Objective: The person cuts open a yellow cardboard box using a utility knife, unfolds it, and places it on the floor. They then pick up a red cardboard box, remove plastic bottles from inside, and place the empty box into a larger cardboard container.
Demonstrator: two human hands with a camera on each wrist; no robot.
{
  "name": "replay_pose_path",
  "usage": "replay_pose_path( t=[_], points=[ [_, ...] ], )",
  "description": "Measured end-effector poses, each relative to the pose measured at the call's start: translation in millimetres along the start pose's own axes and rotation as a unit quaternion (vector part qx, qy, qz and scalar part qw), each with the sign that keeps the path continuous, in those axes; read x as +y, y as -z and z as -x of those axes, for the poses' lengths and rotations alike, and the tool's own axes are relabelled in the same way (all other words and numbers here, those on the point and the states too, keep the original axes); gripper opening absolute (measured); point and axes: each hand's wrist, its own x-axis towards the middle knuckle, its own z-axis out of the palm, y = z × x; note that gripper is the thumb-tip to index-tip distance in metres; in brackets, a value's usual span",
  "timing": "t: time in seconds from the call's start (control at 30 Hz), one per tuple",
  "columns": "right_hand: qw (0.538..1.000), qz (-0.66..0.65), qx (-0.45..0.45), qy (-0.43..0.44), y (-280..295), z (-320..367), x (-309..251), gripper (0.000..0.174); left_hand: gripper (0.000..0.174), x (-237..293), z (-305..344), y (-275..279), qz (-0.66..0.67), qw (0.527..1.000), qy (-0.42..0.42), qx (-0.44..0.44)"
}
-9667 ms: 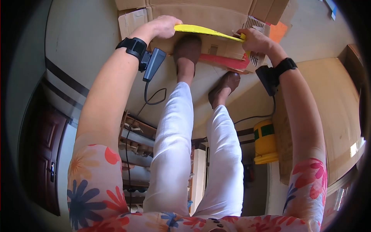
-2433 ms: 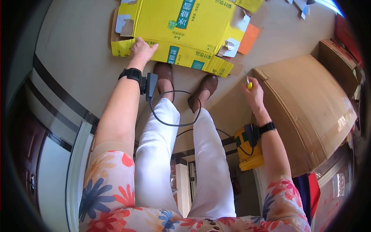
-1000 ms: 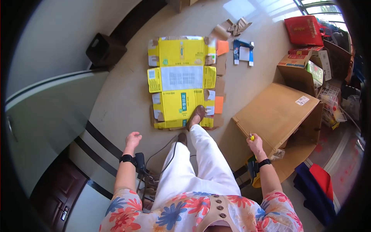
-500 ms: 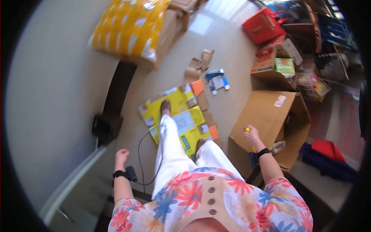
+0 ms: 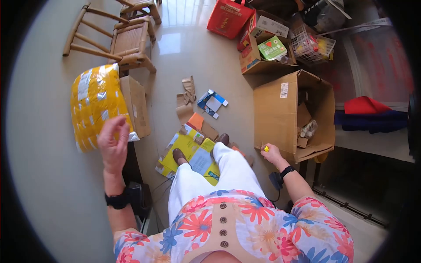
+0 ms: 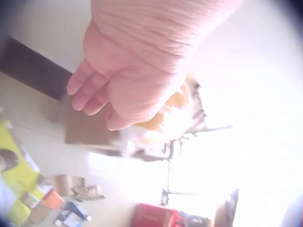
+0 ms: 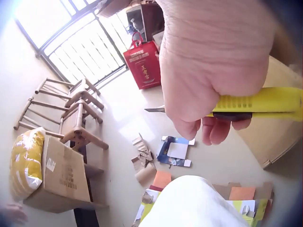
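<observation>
In the head view my left hand (image 5: 115, 144) is raised on the left with loosely bent fingers. It overlaps a yellow plastic-wrapped parcel (image 5: 98, 105) that lies on a brown cardboard box (image 5: 135, 105). The left wrist view shows nothing in its palm. My right hand (image 5: 272, 155) grips a yellow utility knife (image 7: 265, 101); its blade (image 7: 154, 109) sticks out past the thumb. That hand is beside a large open carton (image 5: 276, 109). Under my brown shoes (image 5: 178, 155) lie flattened yellow cartons (image 5: 175, 147) on the floor, partly hidden by my white trousers.
Bamboo chairs (image 5: 131, 44) stand at the far left. Torn brown cardboard (image 5: 186, 98) and a flattened blue box (image 5: 212, 103) lie ahead on the tiles. A red bag (image 5: 228, 19), a box with a green pack (image 5: 272, 48) and a wire basket (image 5: 311, 46) line the right.
Both hands have let go of the cardboard, which now lies flat underfoot. The body has straightened and stepped onto it. The view has swung left, and the left hand has risen over the parcel.
</observation>
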Motion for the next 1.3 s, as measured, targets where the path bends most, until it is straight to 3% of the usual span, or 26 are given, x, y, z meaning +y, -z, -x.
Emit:
replay_pose_path(
  t=[0.07, 0.13, 0.2, 0.47, 0.5, 0.73, 0.87, 0.93, 1.1, 1.17, 1.23, 1.3],
  points=[
    [1.000, -0.010, -0.004, 0.010, 2, -12, 25, 0.028, 0.019, 96, -40, 6, -0.064, 0.977, -0.199, 0.046],
    [1.000, -0.007, -0.005, 0.022, 16, -25, 38, 0.029, 0.025, 178, -57, 12, -0.028, 0.949, -0.302, 0.080],
    [1.000, -0.009, 0.006, 0.013, 32, -30, 51, 0.030, 0.029, 242, -76, 27, 0.110, 0.947, -0.210, 0.216],
    [0.990, -0.120, 0.078, 0.003, 100, -81, 113, 0.029, 0.028, 295, -99, -58, 0.095, 0.924, -0.322, 0.181],
    [0.989, -0.128, 0.069, -0.032, 119, -71, 98, 0.027, 0.028, 297, -103, -69, 0.095, 0.921, -0.334, 0.176],
    [0.964, -0.256, 0.068, -0.037, 125, -109, 104, 0.021, 0.029, 323, -194, -92, 0.028, 0.868, -0.484, 0.110],
    [0.963, -0.259, 0.075, -0.029, 146, -133, 76, 0.021, 0.030, 308, -228, -138, 0.019, 0.874, -0.485, 0.018],
    [0.955, -0.277, 0.055, -0.091, 167, -146, 45, 0.022, 0.031, 293, -249, -164, 0.025, 0.879, -0.475, -0.031],
    [0.938, -0.321, 0.063, -0.114, 211, -232, -12, 0.024, 0.033, 269, -365, -231, 0.018, 0.841, -0.534, -0.082],
    [0.932, -0.333, 0.049, -0.134, 232, -267, -32, 0.024, 0.020, 224, -405, -297, 0.005, 0.952, -0.305, 0.012],
    [0.925, -0.345, 0.042, -0.154, 252, -306, -60, 0.024, 0.022, 168, -453, -340, 0.014, 0.981, -0.150, -0.122],
    [0.923, -0.353, 0.061, -0.141, 273, -343, -93, 0.023, 0.018, 107, -484, -388, 0.015, 0.978, -0.075, -0.192]
  ],
)
